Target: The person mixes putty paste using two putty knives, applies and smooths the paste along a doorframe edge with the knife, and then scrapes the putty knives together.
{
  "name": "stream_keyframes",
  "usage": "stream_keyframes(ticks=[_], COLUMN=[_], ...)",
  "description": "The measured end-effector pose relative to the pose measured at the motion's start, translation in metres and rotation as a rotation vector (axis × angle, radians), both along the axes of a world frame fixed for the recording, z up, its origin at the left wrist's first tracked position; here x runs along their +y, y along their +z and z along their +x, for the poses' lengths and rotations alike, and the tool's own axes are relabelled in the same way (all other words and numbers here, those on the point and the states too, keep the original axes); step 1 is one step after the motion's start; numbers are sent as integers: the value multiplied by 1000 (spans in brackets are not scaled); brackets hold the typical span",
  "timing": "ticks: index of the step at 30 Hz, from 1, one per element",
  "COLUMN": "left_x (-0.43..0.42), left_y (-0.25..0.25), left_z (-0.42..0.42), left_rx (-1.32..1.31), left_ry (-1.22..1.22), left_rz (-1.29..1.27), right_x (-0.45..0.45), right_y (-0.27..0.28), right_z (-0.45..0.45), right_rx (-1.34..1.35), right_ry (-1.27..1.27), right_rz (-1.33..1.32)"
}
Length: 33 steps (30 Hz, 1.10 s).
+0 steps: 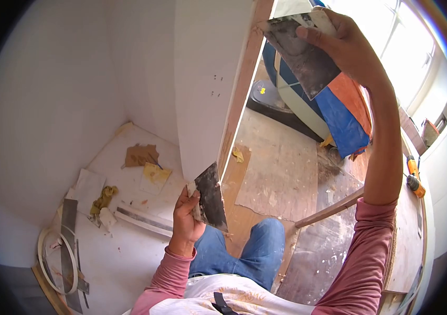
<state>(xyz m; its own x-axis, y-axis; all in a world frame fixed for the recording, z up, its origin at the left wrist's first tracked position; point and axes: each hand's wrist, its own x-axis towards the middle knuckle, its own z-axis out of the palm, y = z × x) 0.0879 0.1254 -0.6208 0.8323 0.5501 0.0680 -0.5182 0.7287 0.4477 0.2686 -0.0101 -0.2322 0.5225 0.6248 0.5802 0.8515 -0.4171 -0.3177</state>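
My right hand [353, 50] is raised at the top right, its fingers and thumb closed on a wide putty knife [310, 60] with a dark, smeared blade. A corner of that blade meets the wooden edge [243, 86] of an upright white panel [206, 79], though I cannot tell how firmly it presses. Lower down, my left hand [185, 220] grips a second putty knife [212, 203], its dark blade tilted beside the panel's lower end. Pale filler coats the upper part of both tools. Small dark holes dot the panel's face.
On the white surface at left lie a brown paper scrap [140, 155], a yellowed sheet [155, 177], a crumpled cloth [104, 199] and a coiled white strip [42, 257]. Beyond the panel are blue and orange sheeting [345, 123] and a dark case [273, 100]. An orange power tool [415, 185] lies right.
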Motion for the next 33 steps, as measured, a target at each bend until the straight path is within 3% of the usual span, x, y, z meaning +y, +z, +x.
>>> stream_keyframes(ticks=[9,10,11,14,18,21,24,28,30,33], left_x=[-6,-7,-9,-21,-42,-57,-63,-56,-56,-61], left_y=[17,16,12,29,34,38,42,30,26,31], left_z=[1,6,15,36,64,70,64,63,58,57], left_rx=[4,34,69,25,63,81,24,14,-3,-19], left_ry=[56,125,191,219,393,388,359,211,-6,-200], left_rz=[52,152,249,149,235,150,154,164,29,128], right_x=[-6,-10,-17,-37,-53,-71,-96,-119,-110,-103], right_y=[-51,-63,-80,-149,-255,-304,-311,-296,-286,-278], right_z=[72,71,68,46,14,-10,-2,6,10,31], right_rx=[-33,74,188,410,391,294,146,667,810,974], right_ry=[374,399,422,439,553,414,306,311,461,527], right_rz=[-118,-91,-66,41,311,366,220,650,738,734])
